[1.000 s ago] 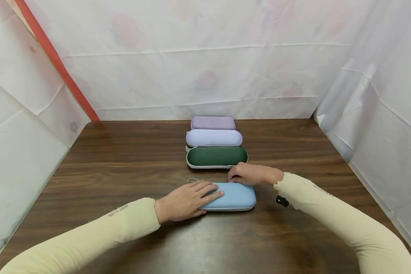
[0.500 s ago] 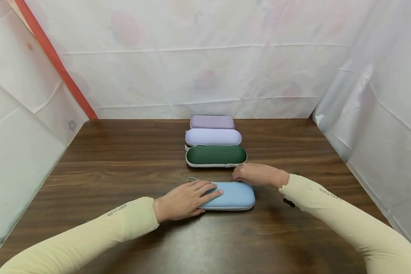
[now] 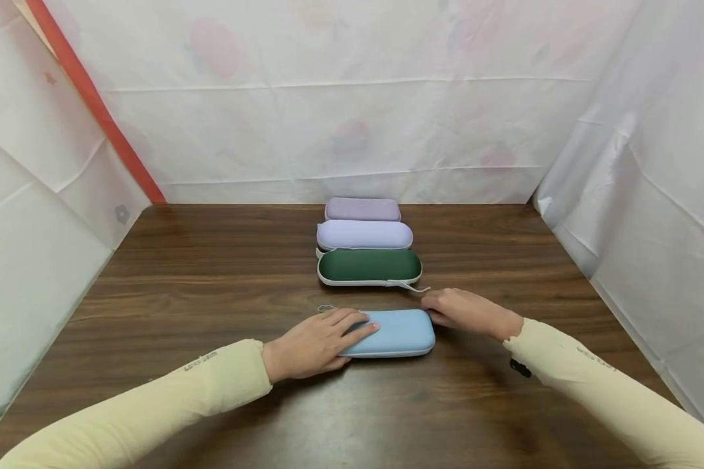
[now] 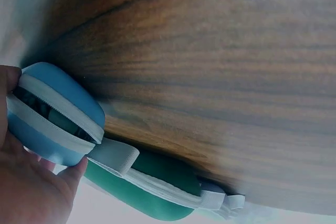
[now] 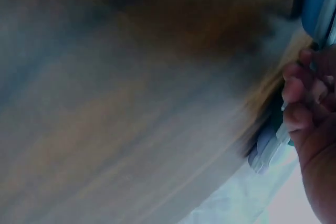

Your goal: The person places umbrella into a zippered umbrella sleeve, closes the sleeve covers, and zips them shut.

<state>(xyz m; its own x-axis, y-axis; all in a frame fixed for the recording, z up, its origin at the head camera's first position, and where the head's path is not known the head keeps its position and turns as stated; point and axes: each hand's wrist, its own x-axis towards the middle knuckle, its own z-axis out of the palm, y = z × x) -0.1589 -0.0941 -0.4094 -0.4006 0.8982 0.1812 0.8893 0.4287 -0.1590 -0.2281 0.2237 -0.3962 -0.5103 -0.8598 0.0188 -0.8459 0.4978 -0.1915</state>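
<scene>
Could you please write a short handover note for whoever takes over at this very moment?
Left hand: flat on the left end of the blue case, fingers straight.
Right hand: fingers curled at the case's right end, apparently pinching the zipper pull.
Blue case lies nearest; the green case and two lilac cases are lined up behind, closed.
Left wrist view shows the blue case's zipper partly open.
Left: finish the zipper.
</scene>
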